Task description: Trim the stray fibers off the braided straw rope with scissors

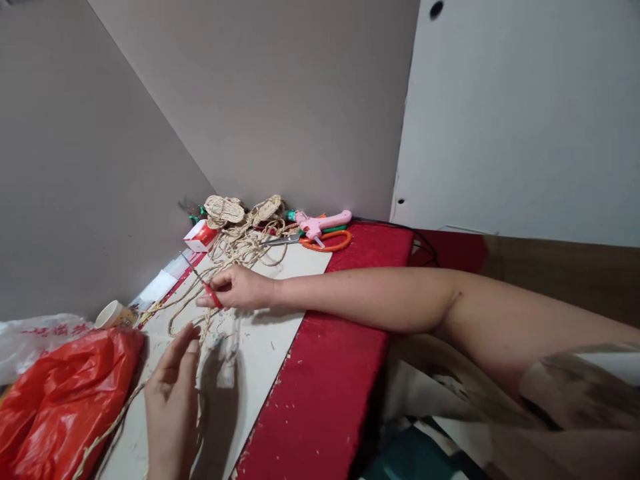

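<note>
My right hand (239,288) reaches across the white board (260,333) and is closed on small red-handled scissors (205,285), whose thin blades point up and left. My left hand (173,393) lies near the lower edge with fingers stretched out flat, next to a strand of pale straw rope (175,313). The rope runs from under my left hand up to a loose tangle (240,243) at the back of the board.
Two woven straw pieces (225,209) sit by the wall, with a pink glue gun (320,223), orange-handled scissors (325,241) and a red-white box (201,235). A red plastic bag (60,393) and paper cup (111,313) lie at left. Red cloth (330,360) covers the table.
</note>
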Demonstrator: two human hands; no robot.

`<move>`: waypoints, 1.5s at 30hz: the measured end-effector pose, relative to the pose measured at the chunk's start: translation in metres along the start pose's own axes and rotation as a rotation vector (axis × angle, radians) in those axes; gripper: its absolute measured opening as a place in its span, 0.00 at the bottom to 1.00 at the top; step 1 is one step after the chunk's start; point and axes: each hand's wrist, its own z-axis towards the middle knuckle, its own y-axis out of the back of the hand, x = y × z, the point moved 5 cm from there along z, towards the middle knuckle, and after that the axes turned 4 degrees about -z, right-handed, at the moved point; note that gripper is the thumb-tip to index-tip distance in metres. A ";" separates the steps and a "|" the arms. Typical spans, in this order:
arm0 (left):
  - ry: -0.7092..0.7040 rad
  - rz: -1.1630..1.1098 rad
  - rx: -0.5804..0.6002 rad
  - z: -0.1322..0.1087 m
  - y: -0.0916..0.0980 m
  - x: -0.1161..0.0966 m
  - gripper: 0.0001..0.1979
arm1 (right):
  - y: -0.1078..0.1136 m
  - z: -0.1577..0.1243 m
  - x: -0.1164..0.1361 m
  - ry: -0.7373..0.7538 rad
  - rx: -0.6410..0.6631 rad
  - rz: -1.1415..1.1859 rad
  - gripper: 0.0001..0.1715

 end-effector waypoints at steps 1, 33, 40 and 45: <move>0.055 -0.029 0.034 -0.001 -0.005 0.006 0.21 | -0.003 -0.001 0.002 -0.010 0.035 0.041 0.27; -0.217 0.305 0.333 -0.012 -0.035 0.004 0.16 | -0.020 -0.017 0.024 -0.109 0.120 0.460 0.26; -0.290 0.344 0.231 -0.011 -0.034 0.007 0.14 | -0.006 -0.009 0.024 -0.045 -0.010 0.391 0.26; -0.291 0.305 0.254 -0.007 -0.034 0.021 0.20 | -0.011 -0.004 0.017 -0.070 -0.004 0.366 0.28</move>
